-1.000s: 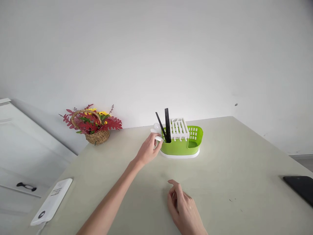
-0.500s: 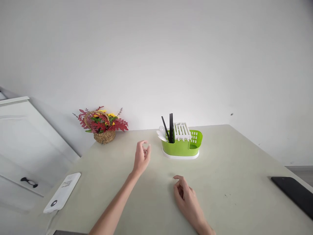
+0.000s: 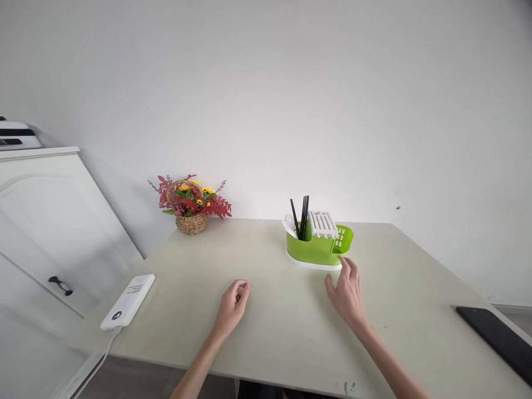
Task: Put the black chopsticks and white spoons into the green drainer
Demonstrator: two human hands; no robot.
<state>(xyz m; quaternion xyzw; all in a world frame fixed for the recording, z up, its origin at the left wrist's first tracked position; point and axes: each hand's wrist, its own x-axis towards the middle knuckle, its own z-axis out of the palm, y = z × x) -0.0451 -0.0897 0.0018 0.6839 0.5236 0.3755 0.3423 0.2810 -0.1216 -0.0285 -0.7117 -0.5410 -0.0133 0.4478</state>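
A green utensil caddy (image 3: pixel 312 250) on a white base stands toward the back of the table. Black chopsticks (image 3: pixel 305 216) and white spoons (image 3: pixel 290 224) poke up from its left end, and a white slatted rack (image 3: pixel 323 224) covers its middle. My right hand (image 3: pixel 348 291) is just in front of the caddy's right end, thumb and fingers apart, holding nothing; whether a fingertip touches the caddy I cannot tell. Left of it and nearer to me, my left hand (image 3: pixel 233 305) is at the tabletop with its fingers curled in, and no object shows in them.
On the left, a flower basket (image 3: pixel 192 224) sits by the wall, and a white power bank (image 3: pixel 128 302) with a cable lies at the table's edge. A black phone-like slab (image 3: pixel 496 338) lies at the right. A white cabinet (image 3: pixel 62 221) stands beyond the left edge.
My right hand has reached forward and right to the caddy, its fingers opening. My left hand has drawn back toward me and its fingers have closed. The view has shifted a little.
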